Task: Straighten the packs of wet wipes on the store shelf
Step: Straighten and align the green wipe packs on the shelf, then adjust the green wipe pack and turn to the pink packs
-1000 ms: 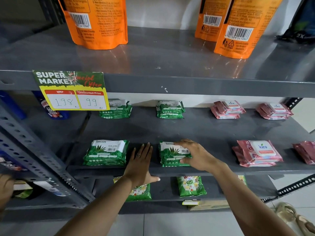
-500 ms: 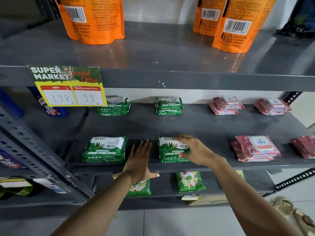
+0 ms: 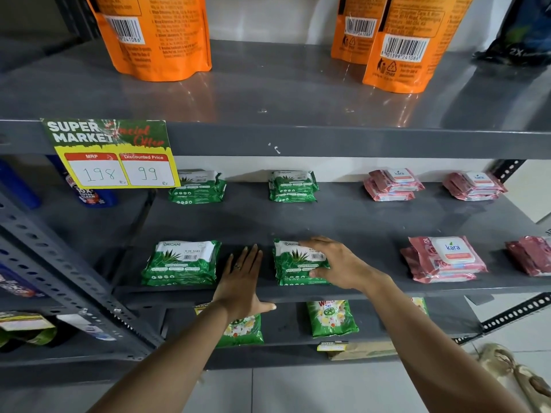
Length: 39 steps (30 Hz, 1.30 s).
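Gripping green wipes pack (image 3: 298,262), long axis sideways, right hand (image 3: 337,263); left hand (image 3: 243,278) flat, fingers together.

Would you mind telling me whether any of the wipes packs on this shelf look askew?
Yes: the front pink stack is fanned out, its packs slipping leftward and twisted rather than squared like the front-left green stack.

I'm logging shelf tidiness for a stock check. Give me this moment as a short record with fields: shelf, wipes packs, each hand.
shelf: grey metal shelf, middle tier
green packs: front-left stack; front-centre stack; two stacks at the back
pink packs: front stack, back stacks, another at the right edge
left hand: flat on the shelf between the front green stacks
right hand: gripping the front-centre stack
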{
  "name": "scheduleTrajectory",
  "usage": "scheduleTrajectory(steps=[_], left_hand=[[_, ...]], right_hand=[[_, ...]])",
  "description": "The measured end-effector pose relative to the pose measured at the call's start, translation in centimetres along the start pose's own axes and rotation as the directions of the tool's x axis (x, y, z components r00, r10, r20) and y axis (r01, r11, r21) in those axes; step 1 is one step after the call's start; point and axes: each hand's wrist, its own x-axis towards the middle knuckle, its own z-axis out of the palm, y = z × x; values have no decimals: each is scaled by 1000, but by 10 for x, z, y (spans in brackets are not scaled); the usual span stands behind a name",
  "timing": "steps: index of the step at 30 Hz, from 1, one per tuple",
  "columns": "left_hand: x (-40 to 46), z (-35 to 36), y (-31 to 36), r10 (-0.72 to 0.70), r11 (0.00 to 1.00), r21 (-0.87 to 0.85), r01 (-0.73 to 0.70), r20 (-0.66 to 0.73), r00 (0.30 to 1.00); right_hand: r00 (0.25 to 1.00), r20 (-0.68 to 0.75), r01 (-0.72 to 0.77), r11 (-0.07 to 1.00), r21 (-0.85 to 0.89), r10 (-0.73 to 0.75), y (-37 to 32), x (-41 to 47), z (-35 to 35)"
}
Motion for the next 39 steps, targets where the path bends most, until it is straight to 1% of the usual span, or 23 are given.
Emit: scheduleTrajectory(steps=[9,14,16,18,19,21,23,24,26,29,30,32,34,36,39], left_hand=[[0,-1,0,3,1000,-9,-3,-3,1000],[1,1,-2,-2,1000,-19,2,-2,1000],[1,1,-3,-3,1000,-26,3,-3,1000],[2,2,-3,6,999,-35,-7,-10,1000],[2,3,-4,11,999,-48,-12,-16,1000],[4,5,-4,15,997,-72,-18,-39,999],[5,5,-3,11,998,-64,-15,-53,999],[5,6,-3,6,998,-54,-9,-56,998],[6,6,-2,3,999,-48,-5,-50,999],[7,8,-4,14,999,-42,-16,-34,999],[7,8,-4,12,999,-40,-14,-37,999],[6,7,-3,8,1000,-26,-10,-50,999],[5,7,-3,1,1000,-11,-1,-56,998],[5,6,-2,0,1000,-2,0,-57,998],[4,4,-1,-5,1000,-9,4,-67,998]], right_hand=[[1000,-12,18,1000,-3,-18,3,0,2],[1000,12,2,1000,16,-2,5,-2,0],[999,-50,2,999,52,0,8,-7,-7],[984,-173,-23,999,45,31,19,-19,-21],[968,-245,-59,998,9,59,27,-28,-30],[911,-388,-188,978,-94,138,53,-48,-50],[835,-503,-317,942,-111,222,83,-68,-66],[804,-536,-364,926,-101,258,98,-77,-73],[766,-548,-460,882,-102,336,118,-92,-85],[721,-500,-578,814,-53,479,131,-107,-95],[719,-480,-584,811,-27,502,138,-110,-94],[742,-472,-539,843,5,477,146,-112,-92],[751,-504,-479,878,28,426,148,-112,-89],[745,-551,-440,898,19,376,149,-111,-89],[736,-563,-445,895,16,376,148,-109,-89]])
